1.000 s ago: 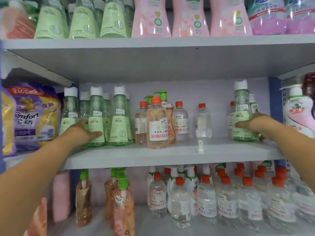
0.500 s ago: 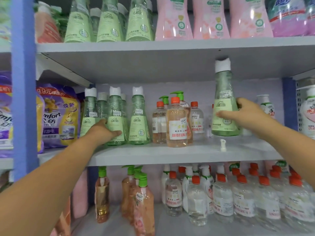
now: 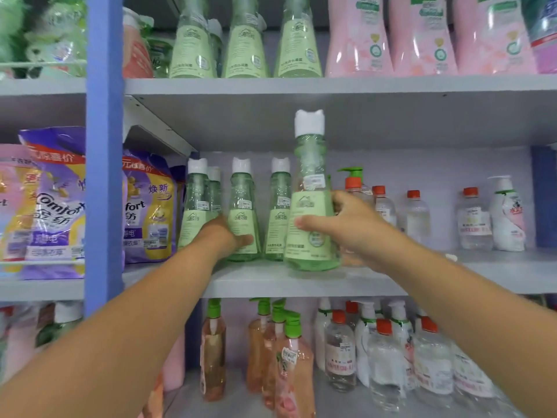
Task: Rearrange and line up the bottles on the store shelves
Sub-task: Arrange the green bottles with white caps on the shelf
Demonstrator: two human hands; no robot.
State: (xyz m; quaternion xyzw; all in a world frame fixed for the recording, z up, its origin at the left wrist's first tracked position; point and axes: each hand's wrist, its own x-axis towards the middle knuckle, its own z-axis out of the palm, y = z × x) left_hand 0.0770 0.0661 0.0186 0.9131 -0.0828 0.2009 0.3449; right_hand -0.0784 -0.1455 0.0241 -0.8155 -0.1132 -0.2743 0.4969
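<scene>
1. While held upright in the right hand (image 3: 352, 227), with thumb across the front label and fingers curled round the back, the green bottle (image 3: 310, 206) hangs just above the front edge of the middle shelf (image 3: 301, 282), white cap up, long axis close to vertical.
2. Just left of it, touching or nearly so: the row of matching green bottles (image 3: 278, 215), standing further back on the same shelf.
3. Left hand (image 3: 224, 236) wrapped on the lower body of the second green bottle (image 3: 242, 212) in that row, thumb across its label, apparently steadying it.
4. Key relation: open slot lies directly below and slightly behind the carried bottle, at the right end of the green row; right hand far nearer to it than the left, so a short lowering and a push back looks like all that is needed.
5. Immediately right and behind the carried bottle: a pump bottle (image 3: 351, 182) with a green top and several clear red-capped bottles (image 3: 381, 206), partly hidden by the right hand; hard to say how much room is left between them and the green row.
6. Likely risk: base catching the neighbour on the left or nudging the pump bottle while going down.
7. Judged stage: mid-placement, bottle not yet set down.
</scene>
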